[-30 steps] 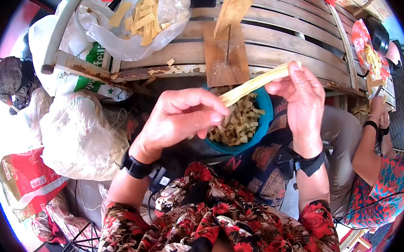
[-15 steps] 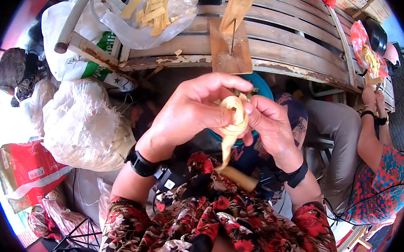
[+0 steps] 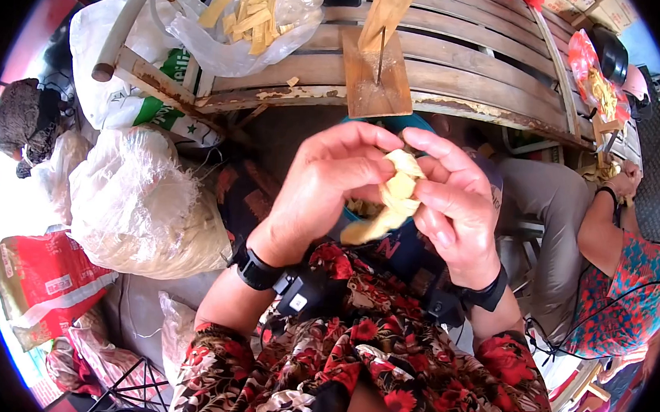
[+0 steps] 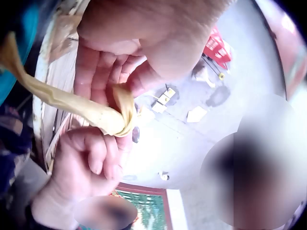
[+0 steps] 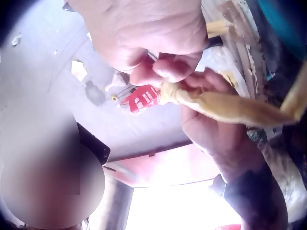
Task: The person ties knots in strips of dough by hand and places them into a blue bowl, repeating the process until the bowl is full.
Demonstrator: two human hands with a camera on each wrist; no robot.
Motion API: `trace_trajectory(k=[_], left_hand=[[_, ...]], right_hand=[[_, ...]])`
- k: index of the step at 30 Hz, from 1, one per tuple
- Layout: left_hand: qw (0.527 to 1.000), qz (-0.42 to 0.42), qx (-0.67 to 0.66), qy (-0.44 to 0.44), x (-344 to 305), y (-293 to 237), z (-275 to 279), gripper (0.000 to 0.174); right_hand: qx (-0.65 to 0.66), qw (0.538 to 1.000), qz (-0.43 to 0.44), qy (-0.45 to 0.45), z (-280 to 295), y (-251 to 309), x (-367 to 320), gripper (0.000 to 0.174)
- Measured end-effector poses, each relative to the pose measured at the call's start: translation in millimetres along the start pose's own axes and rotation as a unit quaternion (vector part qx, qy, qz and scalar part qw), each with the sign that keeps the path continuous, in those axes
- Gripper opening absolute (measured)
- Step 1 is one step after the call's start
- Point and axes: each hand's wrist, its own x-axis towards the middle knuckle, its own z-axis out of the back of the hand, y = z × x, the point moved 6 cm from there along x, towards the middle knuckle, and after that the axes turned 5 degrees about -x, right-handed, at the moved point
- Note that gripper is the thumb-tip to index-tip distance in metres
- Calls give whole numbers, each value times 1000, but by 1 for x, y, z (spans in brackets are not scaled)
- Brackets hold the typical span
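A pale yellow strip (image 3: 402,184) is looped on itself between the two hands in the head view, one end hanging down to the left. The left hand (image 3: 332,172) pinches its upper left side with thumb and fingers. On the other side, the right hand (image 3: 456,207) pinches it between thumb and forefinger. In the left wrist view the strip (image 4: 72,103) has a folded loop at the fingers and a long tail. The right wrist view shows the tail of the strip (image 5: 230,108) running rightwards from the fingertips. Behind the hands, a blue bucket (image 3: 420,123) is mostly hidden.
A slatted bench (image 3: 477,75) holds a wooden block stand (image 3: 378,94) and a plastic bag (image 3: 302,9) of yellow strips. A large white sack (image 3: 146,208) and a red bag (image 3: 53,278) lie at the left. Another person (image 3: 622,295) sits at the right.
The strip was stretched out between the hands a second ago, then wound into a loop; now it is a tighter folded bundle. The right hand has come in beside the left.
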Motion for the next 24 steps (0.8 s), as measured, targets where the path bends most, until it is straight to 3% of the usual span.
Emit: trace_trajectory(k=[3,6,8,10,11,12,14,15,16,17,18,19,20,21,22,24], left_hand=[[984,108,-104,92,-3,20,-8,29],[974,141,-117,131,-3,28,-6,30],[989,125,-58,58,-3,26,-5,27],[995,95,32,14,-2,17,-4,26],[995,72,67,23,-1,17,-5,26],[993,83,81,35,-2,16,-7,26],[987,104,106,64,-4,9,-10,27],[985,95,65,127,-10,2,-10,30],[987,3,128,102,-13,-5,-2,24],[988,5,137,76,-9,-7,14,20],[988,6,148,51,-5,-10,28,16],[964,-24,264,21,-3,-14,32,9],[967,-31,251,25,-2,-15,31,9],[970,-38,237,28,-2,-15,29,9],[973,-43,223,30,-2,-16,27,10],[961,-82,261,47,0,-17,18,12]], right_hand=[[-98,994,51,-18,4,6,2,38],[-307,939,137,-79,1,12,-1,34],[-417,883,143,-160,13,19,-6,23],[-358,930,27,-77,20,23,-7,20],[-381,923,14,-46,11,17,-6,24],[-355,933,-54,-36,-2,8,-2,25],[-316,945,-85,-11,6,6,-6,25],[-276,959,-67,1,10,11,-11,27],[-234,971,-48,12,15,16,-18,28],[-189,981,-31,24,17,17,-21,29],[-232,972,-36,21,19,13,-18,32],[-278,960,-36,17,20,10,-11,35],[-323,945,-40,11,22,9,-5,38],[-372,926,-59,-7,25,11,2,55],[-412,910,-50,-16,35,13,8,60],[-374,918,-132,-8,31,13,17,59]])
